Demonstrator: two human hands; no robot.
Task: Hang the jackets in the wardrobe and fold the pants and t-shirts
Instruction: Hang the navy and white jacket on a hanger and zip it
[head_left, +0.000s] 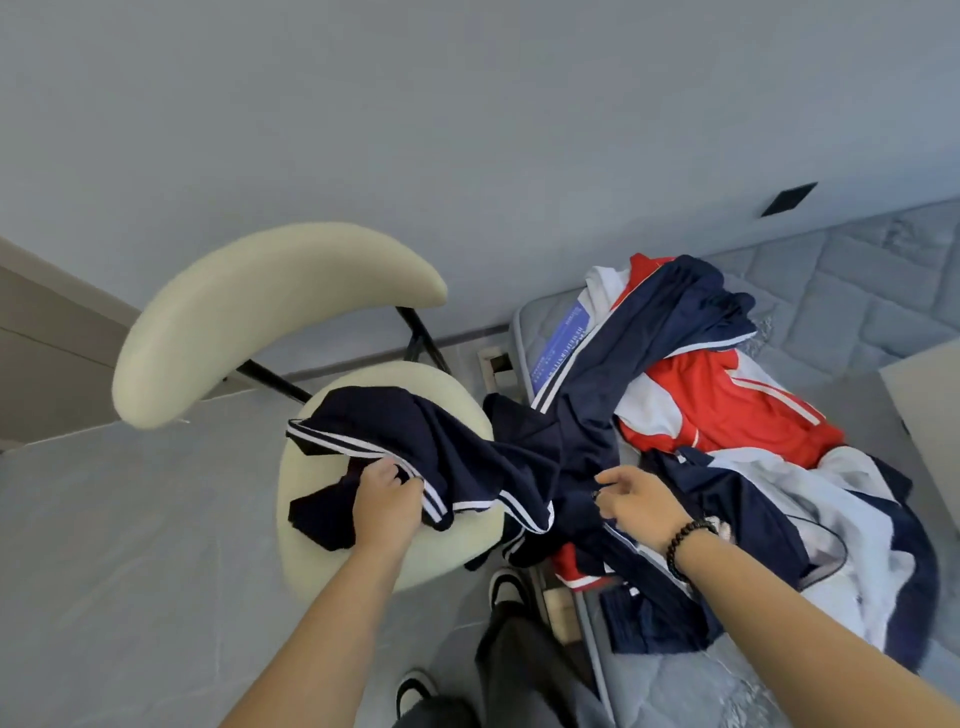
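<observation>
Navy track pants (457, 447) with white side stripes stretch from the cream chair seat (311, 483) across to the mattress. My left hand (387, 499) grips the striped edge of these pants over the seat. My right hand (631, 499), with a bead bracelet on its wrist, pinches the navy cloth near the mattress edge. A heap of red, white and navy jackets (727, 405) lies on the grey quilted mattress (857, 301), with another navy and white garment (831, 519) spread beside my right forearm.
The cream chair has a curved backrest (260, 312) on black struts and stands on the grey floor (130, 545) left of the mattress. My feet in black and white shoes (506, 584) are between chair and mattress. A pale wall (467, 130) lies behind.
</observation>
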